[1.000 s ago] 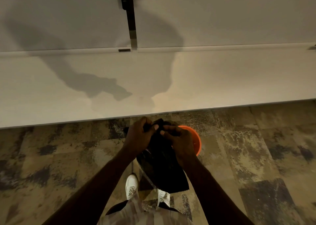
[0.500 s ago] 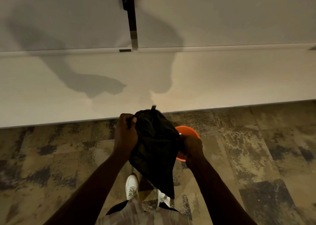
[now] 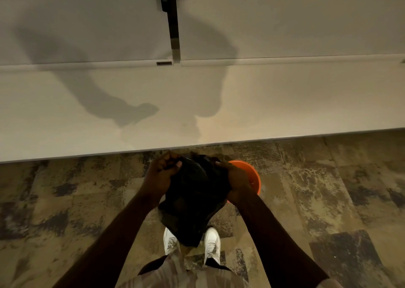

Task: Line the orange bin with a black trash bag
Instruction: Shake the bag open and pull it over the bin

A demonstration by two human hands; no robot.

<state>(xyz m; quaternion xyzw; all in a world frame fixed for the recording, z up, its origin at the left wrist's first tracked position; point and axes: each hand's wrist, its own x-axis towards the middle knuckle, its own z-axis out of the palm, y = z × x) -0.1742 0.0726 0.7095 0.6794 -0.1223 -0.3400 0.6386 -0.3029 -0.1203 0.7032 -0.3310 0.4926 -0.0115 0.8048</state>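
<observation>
A black trash bag [image 3: 192,200] hangs in front of me above the floor, its mouth spread between both hands. My left hand [image 3: 161,175] grips the bag's top edge on the left. My right hand [image 3: 235,182] grips the top edge on the right. The orange bin [image 3: 252,176] stands on the carpet just right of the bag. Only its right rim and part of its inside show, because the bag and my right hand cover the rest. The bag's lower end dangles over my white shoes [image 3: 211,244].
A white desk [image 3: 285,103] runs across the view just beyond the bin, its front edge close above my hands. A dark post [image 3: 173,24] rises behind it. Patterned carpet [image 3: 328,200] stretches to both sides.
My hands have drawn apart while holding the bag's top edge, and the bag's mouth has spread wider. The bag now hangs lower and fuller over my shoes.
</observation>
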